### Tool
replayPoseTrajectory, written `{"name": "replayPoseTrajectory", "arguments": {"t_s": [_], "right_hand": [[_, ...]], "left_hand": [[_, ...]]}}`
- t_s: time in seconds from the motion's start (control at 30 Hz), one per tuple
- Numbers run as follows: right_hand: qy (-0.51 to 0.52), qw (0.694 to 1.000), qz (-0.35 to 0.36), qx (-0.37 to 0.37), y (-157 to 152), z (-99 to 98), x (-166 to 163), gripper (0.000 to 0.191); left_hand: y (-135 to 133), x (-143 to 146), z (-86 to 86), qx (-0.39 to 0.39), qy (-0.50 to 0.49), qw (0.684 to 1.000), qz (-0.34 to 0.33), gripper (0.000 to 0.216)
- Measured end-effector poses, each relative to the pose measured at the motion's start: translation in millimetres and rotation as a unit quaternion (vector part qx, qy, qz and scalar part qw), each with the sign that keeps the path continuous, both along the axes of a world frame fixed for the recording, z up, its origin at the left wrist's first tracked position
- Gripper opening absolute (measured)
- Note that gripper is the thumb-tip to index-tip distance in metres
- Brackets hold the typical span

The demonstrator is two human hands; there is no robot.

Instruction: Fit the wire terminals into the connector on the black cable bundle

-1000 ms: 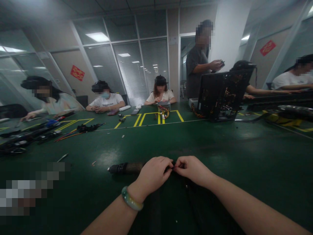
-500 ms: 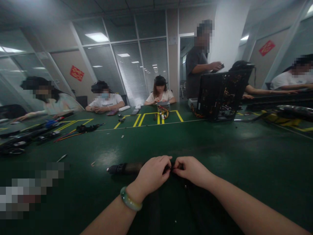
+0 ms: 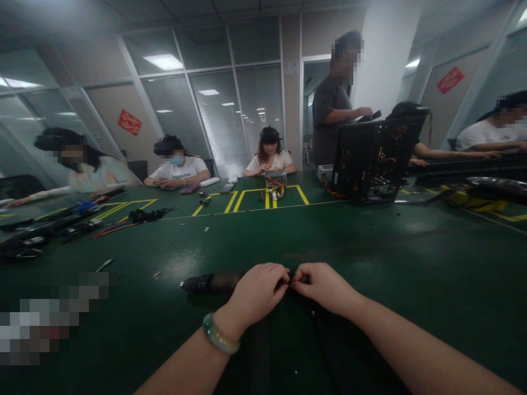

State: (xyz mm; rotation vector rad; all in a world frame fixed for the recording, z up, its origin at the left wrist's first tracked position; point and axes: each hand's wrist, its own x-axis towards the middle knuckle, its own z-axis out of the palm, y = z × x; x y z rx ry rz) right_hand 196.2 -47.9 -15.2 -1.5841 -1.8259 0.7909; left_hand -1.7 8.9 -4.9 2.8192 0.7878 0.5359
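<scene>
Green table (image 3: 362,238), dark-topped, spanned the room from the near edge to the co-workers opposite. Bangle (image 3: 220,336), one, green and pale, sat on the left wrist. Left hand (image 3: 259,291): bent inward, fingers curled and pinching a small dark piece (image 3: 292,277), too dim to identify. Right hand (image 3: 323,288): met the left, thumb and fingers closed on the same piece, which lay between the two hands. Drill-like tool (image 3: 218,283), black and brownish, lay on its side, its tip pointing left and its far end hidden behind the left hand. Pen-like stick (image 3: 105,265) and small scrap (image 3: 157,275) lay apart, left of the tool. White chip (image 3: 206,229) lay farther back. Cable bundle (image 3: 140,215), black with coloured wires, stood near assorted black parts (image 3: 49,227). Grey box (image 3: 275,176), trailing coloured wires, was set by yellow tape lines. Black case (image 3: 370,159) stood upright at right. Beyond were several seated co-workers, one standing person (image 3: 331,109) in grey, and window blinds (image 3: 218,120).
</scene>
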Motion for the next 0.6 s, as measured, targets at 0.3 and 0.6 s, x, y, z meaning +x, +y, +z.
{"name": "replayPoseTrajectory", "arguments": {"t_s": [0.3,0.6], "right_hand": [[-0.016,1.000,0.000,0.016,1.3,-0.4,-0.1,0.008],[-0.007,1.000,0.000,0.017,2.6,-1.7,0.0,0.008]], "left_hand": [[-3.9,0.6,3.8,-0.014,-0.014,1.000,0.016,0.018],[-0.3,-0.8,-1.0,-0.007,-0.012,1.000,0.001,0.012]]}}
